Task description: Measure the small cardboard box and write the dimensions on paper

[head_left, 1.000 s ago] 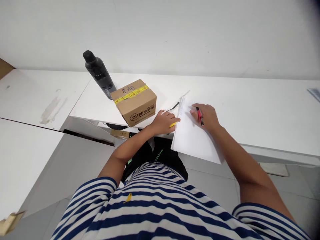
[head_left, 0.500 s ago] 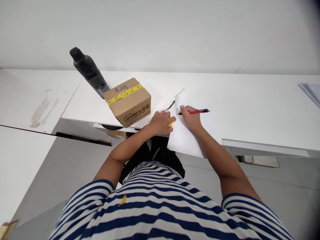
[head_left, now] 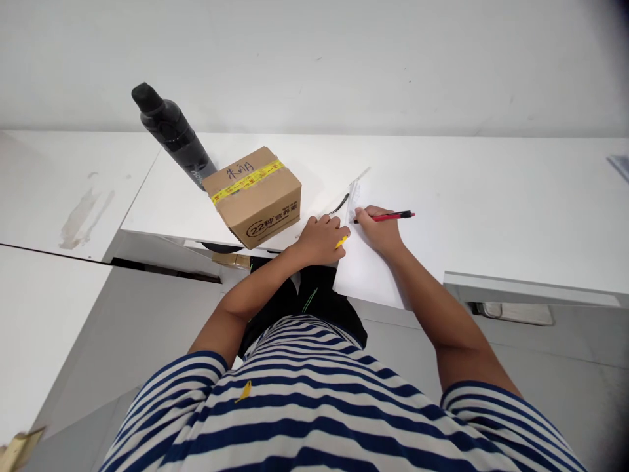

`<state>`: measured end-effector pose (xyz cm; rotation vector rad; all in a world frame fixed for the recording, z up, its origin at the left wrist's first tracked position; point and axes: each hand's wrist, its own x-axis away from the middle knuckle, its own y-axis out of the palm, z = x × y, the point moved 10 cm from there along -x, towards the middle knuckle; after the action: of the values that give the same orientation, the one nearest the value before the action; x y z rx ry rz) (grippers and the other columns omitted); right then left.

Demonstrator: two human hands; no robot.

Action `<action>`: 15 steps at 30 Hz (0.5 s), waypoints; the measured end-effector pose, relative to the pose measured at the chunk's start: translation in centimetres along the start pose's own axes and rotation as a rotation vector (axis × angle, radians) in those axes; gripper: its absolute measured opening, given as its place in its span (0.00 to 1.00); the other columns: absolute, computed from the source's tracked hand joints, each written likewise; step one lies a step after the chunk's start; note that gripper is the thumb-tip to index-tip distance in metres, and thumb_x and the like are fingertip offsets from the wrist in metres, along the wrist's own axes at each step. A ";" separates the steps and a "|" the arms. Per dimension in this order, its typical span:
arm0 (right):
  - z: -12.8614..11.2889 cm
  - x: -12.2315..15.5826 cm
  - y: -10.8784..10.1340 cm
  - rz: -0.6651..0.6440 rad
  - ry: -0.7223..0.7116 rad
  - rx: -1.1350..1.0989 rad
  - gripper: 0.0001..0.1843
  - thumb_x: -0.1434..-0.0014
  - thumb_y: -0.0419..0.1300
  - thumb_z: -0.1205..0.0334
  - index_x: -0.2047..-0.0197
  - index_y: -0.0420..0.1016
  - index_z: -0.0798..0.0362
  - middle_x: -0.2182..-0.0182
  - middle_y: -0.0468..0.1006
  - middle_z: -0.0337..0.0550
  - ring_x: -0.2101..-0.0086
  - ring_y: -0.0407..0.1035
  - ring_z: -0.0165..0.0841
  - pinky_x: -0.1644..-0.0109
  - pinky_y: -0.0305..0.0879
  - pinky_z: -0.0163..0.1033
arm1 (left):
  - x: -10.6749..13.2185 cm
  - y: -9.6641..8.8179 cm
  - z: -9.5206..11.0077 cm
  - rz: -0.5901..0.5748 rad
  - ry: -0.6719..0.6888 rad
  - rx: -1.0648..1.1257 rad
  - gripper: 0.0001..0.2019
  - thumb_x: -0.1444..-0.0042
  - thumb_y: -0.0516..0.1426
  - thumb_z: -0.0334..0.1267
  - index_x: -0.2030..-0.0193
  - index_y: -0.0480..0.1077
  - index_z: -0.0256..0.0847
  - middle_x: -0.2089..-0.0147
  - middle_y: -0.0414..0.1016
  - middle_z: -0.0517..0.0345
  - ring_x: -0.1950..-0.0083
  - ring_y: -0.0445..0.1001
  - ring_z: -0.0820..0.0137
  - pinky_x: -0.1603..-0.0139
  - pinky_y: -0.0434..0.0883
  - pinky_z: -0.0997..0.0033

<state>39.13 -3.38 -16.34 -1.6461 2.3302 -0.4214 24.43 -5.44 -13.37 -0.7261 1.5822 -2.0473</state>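
In my right hand is a red pen with a black end. Its tip meets the white paper, near faint marks at the sheet's left edge. My left hand lies beside that edge with its fingers curled round a small yellow thing, mostly hidden, so I cannot make out its kind. A dark thin strap or cord lies just beyond the left hand.
A taped cardboard box stands left of my hands on the white desk. Behind it leans, as seen here, a dark bottle. Other papers lie at the far right. A drawer-like gap shows below the desk edge.
The whole view has shifted slightly, so the box, paper and hands appear a little further right. Both hands keep their holds, and the pen stays at nearly the same part of the paper.
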 end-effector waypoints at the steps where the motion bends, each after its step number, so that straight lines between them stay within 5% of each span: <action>1: -0.1 0.0 0.1 -0.017 -0.001 -0.002 0.21 0.42 0.66 0.44 0.78 0.71 0.48 0.74 0.80 0.43 0.67 0.74 0.39 0.59 0.72 0.45 | 0.0 0.0 0.0 0.003 -0.001 0.002 0.19 0.35 0.55 0.41 0.39 0.74 0.45 0.39 0.76 0.46 0.37 0.70 0.51 0.42 0.64 0.50; 15: -0.1 0.2 -0.5 0.052 -0.009 0.009 0.23 0.43 0.65 0.42 0.80 0.68 0.47 0.77 0.76 0.41 0.69 0.71 0.38 0.62 0.70 0.44 | 0.1 0.1 0.0 -0.001 0.002 0.014 0.20 0.35 0.55 0.42 0.38 0.74 0.44 0.38 0.76 0.46 0.36 0.70 0.50 0.42 0.64 0.49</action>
<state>39.46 -3.69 -16.10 -1.5762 2.3554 -0.4122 24.39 -5.49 -13.47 -0.7204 1.5678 -2.0587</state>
